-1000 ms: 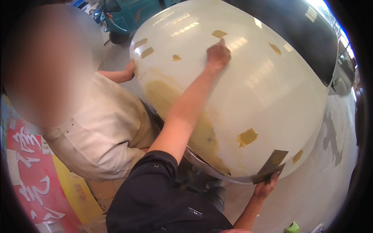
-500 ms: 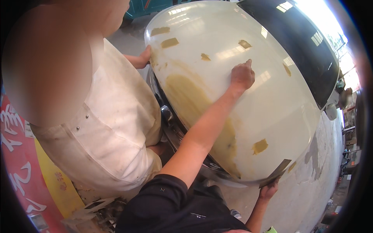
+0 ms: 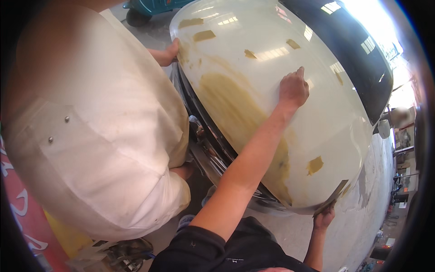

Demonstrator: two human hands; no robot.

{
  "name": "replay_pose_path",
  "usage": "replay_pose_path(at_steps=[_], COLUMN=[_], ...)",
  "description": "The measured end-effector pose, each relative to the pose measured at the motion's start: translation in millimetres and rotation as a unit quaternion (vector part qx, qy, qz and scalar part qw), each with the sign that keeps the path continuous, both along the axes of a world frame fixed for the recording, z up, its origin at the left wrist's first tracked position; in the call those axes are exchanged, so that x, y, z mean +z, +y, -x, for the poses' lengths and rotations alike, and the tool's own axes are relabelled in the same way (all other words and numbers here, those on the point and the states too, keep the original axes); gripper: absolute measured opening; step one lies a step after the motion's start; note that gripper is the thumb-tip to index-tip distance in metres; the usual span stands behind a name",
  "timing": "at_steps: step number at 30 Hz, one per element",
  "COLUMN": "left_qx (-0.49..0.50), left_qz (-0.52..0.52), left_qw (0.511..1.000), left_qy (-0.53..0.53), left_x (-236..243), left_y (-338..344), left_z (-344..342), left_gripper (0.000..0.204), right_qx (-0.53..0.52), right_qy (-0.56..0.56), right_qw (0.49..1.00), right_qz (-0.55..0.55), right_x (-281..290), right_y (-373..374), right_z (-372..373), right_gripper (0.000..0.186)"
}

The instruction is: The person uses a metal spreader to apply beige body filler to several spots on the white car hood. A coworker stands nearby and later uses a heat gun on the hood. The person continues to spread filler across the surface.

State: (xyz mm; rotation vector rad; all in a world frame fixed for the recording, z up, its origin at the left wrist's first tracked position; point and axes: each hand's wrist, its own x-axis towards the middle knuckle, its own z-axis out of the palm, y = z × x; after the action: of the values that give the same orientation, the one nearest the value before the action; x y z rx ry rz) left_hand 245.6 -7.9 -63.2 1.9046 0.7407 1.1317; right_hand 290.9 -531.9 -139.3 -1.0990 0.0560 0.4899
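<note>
A cream car hood (image 3: 326, 122) with olive-tan filler patches fills the middle. My left hand (image 3: 294, 88) rests over it, index finger extended and the others curled, with nothing visible in it. A small filler patch (image 3: 293, 44) lies beyond the fingertip. At the hood's near right corner my right hand (image 3: 324, 217) is closed on a dark flat strip (image 3: 333, 196), held along the hood's edge; its exact kind is unclear. A large smeared filler area (image 3: 231, 99) runs along the front edge, partly behind my left forearm. Another filler patch (image 3: 314, 166) lies toward the near right.
At the left stands a person in a beige apron (image 3: 113, 136), one hand (image 3: 166, 53) on the hood's far front corner. The dark windshield (image 3: 340, 50) rises behind the hood. A teal vehicle (image 3: 156, 6) stands far off. A red banner (image 3: 20, 199) hangs at lower left.
The view has shifted, with the hood lying slightly farther right. My left fingertip is a little farther from the small patch. The other person's body fills more of the left side.
</note>
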Motion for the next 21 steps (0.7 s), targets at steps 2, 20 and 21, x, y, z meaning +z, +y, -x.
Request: replay_pose_path(at_steps=[2, 20, 21], left_qx=[0.028, 0.026, 0.026], left_qz=[-0.025, -0.066, -0.07], left_qw=[0.999, 0.959, 0.958], left_qy=[-0.007, 0.275, 0.277], left_x=[-3.9, 12.6, 13.8], left_y=[0.1, 93.3, 96.6], left_z=[-1.6, -113.7, -120.7], left_gripper=[0.046, 0.065, 0.064], right_qx=[0.027, -0.007, 0.002], right_qy=[-0.014, -0.003, -0.011], right_qw=[0.999, 1.0, 1.0], right_qz=[-0.011, -0.013, -0.015], right_x=[0.7, 6.6, 6.6], right_y=[-2.7, 16.5, 15.3], right_z=[1.5, 21.8, 22.4], right_gripper=[0.026, 0.044, 0.047])
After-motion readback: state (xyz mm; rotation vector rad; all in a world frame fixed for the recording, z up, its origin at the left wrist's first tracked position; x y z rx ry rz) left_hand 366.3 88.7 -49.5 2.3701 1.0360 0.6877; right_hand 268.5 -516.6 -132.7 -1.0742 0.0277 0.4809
